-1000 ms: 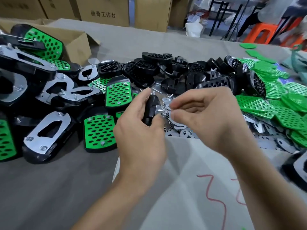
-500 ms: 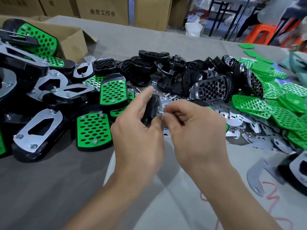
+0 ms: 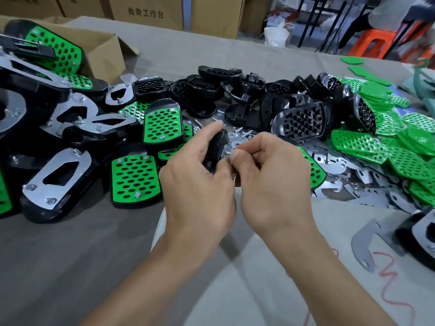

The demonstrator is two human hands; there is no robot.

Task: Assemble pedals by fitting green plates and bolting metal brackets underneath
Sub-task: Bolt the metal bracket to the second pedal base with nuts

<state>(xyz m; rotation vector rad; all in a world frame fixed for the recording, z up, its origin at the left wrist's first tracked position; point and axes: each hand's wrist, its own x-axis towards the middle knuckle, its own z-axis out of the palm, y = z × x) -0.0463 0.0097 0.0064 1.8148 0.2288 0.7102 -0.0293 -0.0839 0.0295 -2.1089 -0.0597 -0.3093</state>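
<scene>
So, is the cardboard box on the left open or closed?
Open. The cardboard box has its top flaps spread outward; what it holds cannot be told.

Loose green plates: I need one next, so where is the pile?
Head view: the loose green plates are heaped on the right, beside the black pedal shells, with metal brackets nearer the camera.

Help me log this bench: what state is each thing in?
left hand, grips the held pedal.
right hand, pinches a small part; kind unclear.
held pedal, on edge, off the table.
cardboard box, flaps open.
finished pedal, flat, green plate up.
bracketed pedal, bracket up, bolted.
loose green plates, heaped, unfitted.
</scene>
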